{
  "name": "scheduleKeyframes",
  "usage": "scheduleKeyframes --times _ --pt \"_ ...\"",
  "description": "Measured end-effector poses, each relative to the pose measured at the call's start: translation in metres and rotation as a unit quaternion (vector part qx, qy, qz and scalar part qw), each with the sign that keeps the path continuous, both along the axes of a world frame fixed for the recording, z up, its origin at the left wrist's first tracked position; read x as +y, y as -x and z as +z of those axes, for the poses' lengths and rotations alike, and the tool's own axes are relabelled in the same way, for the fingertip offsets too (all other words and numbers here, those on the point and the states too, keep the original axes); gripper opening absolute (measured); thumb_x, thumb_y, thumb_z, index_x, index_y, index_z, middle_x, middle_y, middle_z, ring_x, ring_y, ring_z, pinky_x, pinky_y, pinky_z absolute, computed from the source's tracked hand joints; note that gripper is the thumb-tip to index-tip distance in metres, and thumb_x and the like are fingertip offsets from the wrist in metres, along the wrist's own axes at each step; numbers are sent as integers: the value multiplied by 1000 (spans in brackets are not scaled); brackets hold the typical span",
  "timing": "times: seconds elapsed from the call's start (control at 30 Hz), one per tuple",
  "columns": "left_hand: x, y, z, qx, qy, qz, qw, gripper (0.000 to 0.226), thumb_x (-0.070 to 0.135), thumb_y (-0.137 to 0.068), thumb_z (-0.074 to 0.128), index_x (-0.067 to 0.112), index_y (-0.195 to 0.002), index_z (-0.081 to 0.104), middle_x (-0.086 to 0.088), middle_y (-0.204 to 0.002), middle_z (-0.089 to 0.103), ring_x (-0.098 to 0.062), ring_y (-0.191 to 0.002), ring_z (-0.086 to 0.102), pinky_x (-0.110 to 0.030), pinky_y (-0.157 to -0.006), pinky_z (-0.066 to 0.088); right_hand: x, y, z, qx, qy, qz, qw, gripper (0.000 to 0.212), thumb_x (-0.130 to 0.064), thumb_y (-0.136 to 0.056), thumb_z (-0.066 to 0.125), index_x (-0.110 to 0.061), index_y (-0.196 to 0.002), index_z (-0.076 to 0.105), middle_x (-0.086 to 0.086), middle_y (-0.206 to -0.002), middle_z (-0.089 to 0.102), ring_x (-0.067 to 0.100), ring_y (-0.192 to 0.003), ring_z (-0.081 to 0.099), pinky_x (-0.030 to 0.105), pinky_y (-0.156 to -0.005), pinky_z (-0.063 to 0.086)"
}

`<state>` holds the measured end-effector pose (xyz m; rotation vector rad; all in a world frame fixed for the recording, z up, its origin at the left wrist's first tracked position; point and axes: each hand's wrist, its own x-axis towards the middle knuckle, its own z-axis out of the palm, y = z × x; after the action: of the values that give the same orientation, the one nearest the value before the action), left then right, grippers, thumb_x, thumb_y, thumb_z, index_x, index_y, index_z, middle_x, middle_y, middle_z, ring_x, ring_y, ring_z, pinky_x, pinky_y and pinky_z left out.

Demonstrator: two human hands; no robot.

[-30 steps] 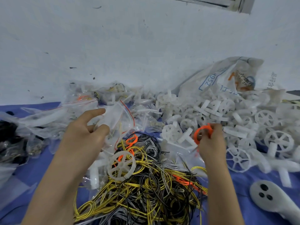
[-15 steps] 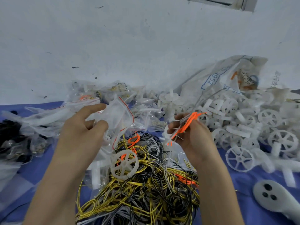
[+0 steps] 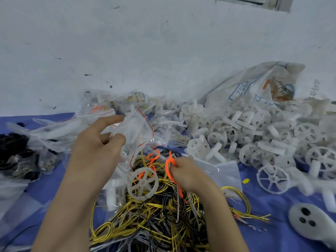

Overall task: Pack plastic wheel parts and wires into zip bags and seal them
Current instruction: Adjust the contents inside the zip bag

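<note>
A blue cloth (image 3: 272, 237) covers the surface, and the wire pile (image 3: 154, 217), a tangle of yellow, black and grey strands, lies on it. A heap of white wheel parts (image 3: 263, 135) spreads to the right of and behind the wire pile, with a printed white sack (image 3: 254, 84) farther back against the wall. Left of the wire pile lie clear bags (image 3: 54, 130). The left hand (image 3: 96, 148) hovers over the pile's rear left edge, pinching a red-striped zip bag (image 3: 136, 128) between thumb and fingers, forefinger stretched out. The right hand (image 3: 189, 173), above the pile's middle, curls its fingers round an orange wire (image 3: 171, 166) and some pale strands. One white wheel (image 3: 142, 181) rests on the pile between the hands.
</note>
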<state>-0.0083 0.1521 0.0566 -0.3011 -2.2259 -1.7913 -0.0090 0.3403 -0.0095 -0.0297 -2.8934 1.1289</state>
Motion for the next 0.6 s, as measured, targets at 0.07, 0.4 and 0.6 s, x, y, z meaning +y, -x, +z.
scheduleKeyframes --times 0.07,0.4,0.6 --pt "0 -2 1 -4 3 -3 1000 42 8 -85 52 45 -98 65 7 -45 42 -28 -68 50 -51 -79 54 -8 6 -12 -56 -57 49 996 37 -12 -93 39 -12 -55 37 5 -56 35 20 -57 31 31 -61 29" --pt "1 1 -2 70 2 8 997 45 5 -84 51 44 -89 70 0 -50 39 -20 -50 49 -27 -54 43 -10 13 -24 -61 -109 70 990 39 -19 -90 44 -16 -51 35 9 -74 41 22 -84 31 37 -79 22" --pt "3 3 -3 63 -9 -6 998 43 1 -85 51 36 -77 74 3 -53 44 -6 -38 49 -26 -49 47 -14 11 -28 -86 -71 46 993 34 -18 -88 44 -15 -55 38 5 -64 40 21 -74 37 43 -69 17"
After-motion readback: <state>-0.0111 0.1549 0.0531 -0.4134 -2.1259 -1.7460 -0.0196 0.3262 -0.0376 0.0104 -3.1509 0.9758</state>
